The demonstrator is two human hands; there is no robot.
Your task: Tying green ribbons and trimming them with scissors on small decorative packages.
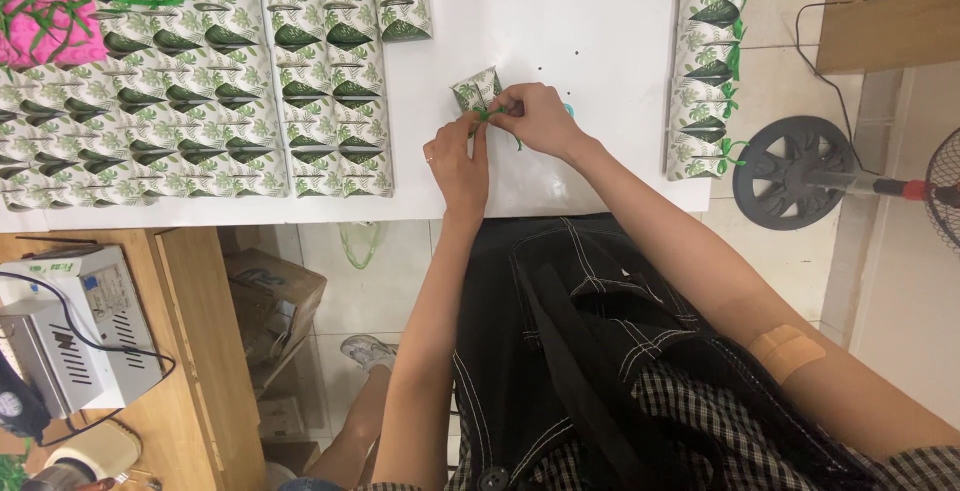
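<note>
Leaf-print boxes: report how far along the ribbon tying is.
Done: a column of leaf-print boxes on the table's right side carries green bows. In hand: both hands, left hand and right hand, pinch a green ribbon on one small box. Left: the big block of boxes at left shows no bows.

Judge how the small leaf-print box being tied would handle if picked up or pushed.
The box looks like thin folded card, so it is probably light and easy to crush. Its pointed shape may tip if nudged. The green ribbon between the left hand and right hand looks floppy.
</note>
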